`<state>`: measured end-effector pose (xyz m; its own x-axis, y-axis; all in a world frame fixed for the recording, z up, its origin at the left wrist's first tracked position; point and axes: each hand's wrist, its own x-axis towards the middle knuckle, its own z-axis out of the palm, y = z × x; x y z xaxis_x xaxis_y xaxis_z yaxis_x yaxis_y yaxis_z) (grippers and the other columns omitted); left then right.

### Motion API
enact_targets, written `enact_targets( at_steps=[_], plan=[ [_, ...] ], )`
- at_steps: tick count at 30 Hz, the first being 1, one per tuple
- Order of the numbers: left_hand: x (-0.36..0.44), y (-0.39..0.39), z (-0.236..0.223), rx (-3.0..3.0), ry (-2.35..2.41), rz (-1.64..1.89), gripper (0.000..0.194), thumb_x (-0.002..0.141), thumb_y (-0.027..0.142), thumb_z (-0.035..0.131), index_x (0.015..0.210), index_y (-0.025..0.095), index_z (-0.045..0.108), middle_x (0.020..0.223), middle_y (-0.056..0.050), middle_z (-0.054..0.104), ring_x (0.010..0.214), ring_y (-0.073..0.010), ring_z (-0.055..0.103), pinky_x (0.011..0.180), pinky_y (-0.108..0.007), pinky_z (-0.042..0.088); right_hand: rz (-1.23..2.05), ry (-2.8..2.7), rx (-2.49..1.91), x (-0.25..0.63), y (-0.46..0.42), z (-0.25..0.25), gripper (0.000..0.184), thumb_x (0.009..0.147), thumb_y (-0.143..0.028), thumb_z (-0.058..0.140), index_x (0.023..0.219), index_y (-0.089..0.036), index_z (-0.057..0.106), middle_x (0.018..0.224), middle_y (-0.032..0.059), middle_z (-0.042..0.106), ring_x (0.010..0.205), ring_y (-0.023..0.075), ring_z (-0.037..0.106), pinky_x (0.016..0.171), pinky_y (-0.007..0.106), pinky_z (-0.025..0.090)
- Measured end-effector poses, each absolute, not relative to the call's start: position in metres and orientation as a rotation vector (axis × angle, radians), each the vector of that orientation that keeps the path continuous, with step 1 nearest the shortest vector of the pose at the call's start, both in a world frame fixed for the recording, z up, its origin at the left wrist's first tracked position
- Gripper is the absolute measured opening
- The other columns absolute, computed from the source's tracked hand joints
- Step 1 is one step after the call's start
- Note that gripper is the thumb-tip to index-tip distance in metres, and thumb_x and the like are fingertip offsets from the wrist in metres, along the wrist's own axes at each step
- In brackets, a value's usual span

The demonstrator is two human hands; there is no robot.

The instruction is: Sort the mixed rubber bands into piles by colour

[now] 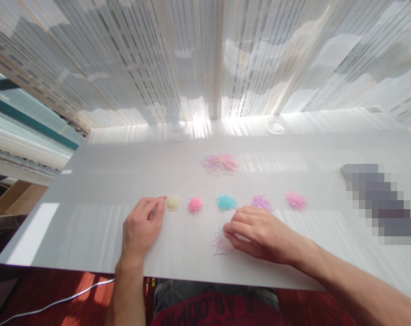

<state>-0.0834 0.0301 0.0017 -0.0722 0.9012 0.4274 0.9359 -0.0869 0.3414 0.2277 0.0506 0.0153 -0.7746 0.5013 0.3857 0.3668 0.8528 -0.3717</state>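
Note:
Small thin loops that look like elastic bands lie in heaps on the white table (99, 190). From left to right a row holds a pale yellow heap (173, 203), a hot-pink heap (195, 205), a turquoise heap (226, 202), a purple heap (261, 202) and a light-pink heap (296, 200). My left hand (143, 226) is closed, thumb and index tip together just left of the yellow heap. Over a small loose pile (219, 242) of mostly purple bands, my right hand (254, 231) is closed with fingertips at its edge, partly covering it. Whatever either pinch holds is hidden.
Farther back lies a larger mixed-colour heap (220, 164). Two clear round dishes stand by the curtain (151, 63), one at left (178, 124) and one at right (276, 127). A blurred-out dark object (378, 199) lies at right. A white cable (62, 299) runs below the table.

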Motion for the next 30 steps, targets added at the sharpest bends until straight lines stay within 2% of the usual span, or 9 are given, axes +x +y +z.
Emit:
enact_targets(
  at_steps=[7, 13, 22, 26, 30],
  plan=[
    [-0.0848, 0.0304, 0.0029, -2.088, -2.134, -0.984, 0.027, 0.101, 0.033, 0.055, 0.102, 0.021, 0.079, 0.095, -0.004, 0.077, 0.058, -0.0117, 0.057, 0.064, -0.026, 0.049, 0.393, -2.567, -0.662, 0.2287, 0.0507, 0.0156, 0.025, 0.103, -0.015, 0.049, 0.086, -0.018, 0.068, 0.071, 0.0023, 0.063, 0.065, 0.0163, 0.055, 0.065, 0.03, 0.04],
    [-0.0853, 0.0308, 0.0027, -2.038, -2.289, -1.104, 0.027, 0.098, 0.037, 0.059, 0.104, 0.019, 0.078, 0.099, -0.004, 0.081, 0.059, -0.0127, 0.059, 0.066, -0.026, 0.053, 0.479, -2.652, -0.692, 0.2321, 0.0502, 0.0183, 0.018, 0.099, -0.015, 0.053, 0.089, -0.017, 0.068, 0.076, 0.0042, 0.064, 0.069, 0.0174, 0.057, 0.064, 0.031, 0.04],
    [-0.084, 0.0295, 0.0016, -2.051, -2.286, -1.091, 0.028, 0.097, 0.04, 0.06, 0.103, 0.021, 0.08, 0.095, -0.003, 0.083, 0.058, -0.0124, 0.06, 0.064, -0.025, 0.053, 0.559, -2.78, -0.805, 0.2329, 0.0484, 0.019, 0.01, 0.095, -0.022, 0.06, 0.088, -0.017, 0.066, 0.081, 0.0054, 0.064, 0.071, 0.0188, 0.056, 0.063, 0.033, 0.037],
    [-0.0854, 0.0313, -0.0007, -2.053, -2.287, -1.144, 0.028, 0.097, 0.039, 0.06, 0.108, 0.02, 0.077, 0.096, -0.004, 0.082, 0.059, -0.0123, 0.06, 0.063, -0.025, 0.053, 0.588, -2.804, -0.832, 0.2326, 0.0482, 0.0203, 0.008, 0.094, -0.019, 0.058, 0.091, -0.016, 0.065, 0.082, 0.006, 0.064, 0.072, 0.0188, 0.055, 0.063, 0.033, 0.036],
    [-0.083, 0.0257, 0.0057, -2.042, -2.126, -1.227, 0.021, 0.099, 0.031, 0.06, 0.11, 0.018, 0.074, 0.1, -0.005, 0.08, 0.06, -0.0114, 0.057, 0.059, -0.025, 0.05, 0.595, -2.811, -0.858, 0.2327, 0.0486, 0.0213, 0.009, 0.093, -0.015, 0.056, 0.089, -0.017, 0.064, 0.08, 0.0055, 0.064, 0.069, 0.0182, 0.054, 0.062, 0.033, 0.033]
  ],
)
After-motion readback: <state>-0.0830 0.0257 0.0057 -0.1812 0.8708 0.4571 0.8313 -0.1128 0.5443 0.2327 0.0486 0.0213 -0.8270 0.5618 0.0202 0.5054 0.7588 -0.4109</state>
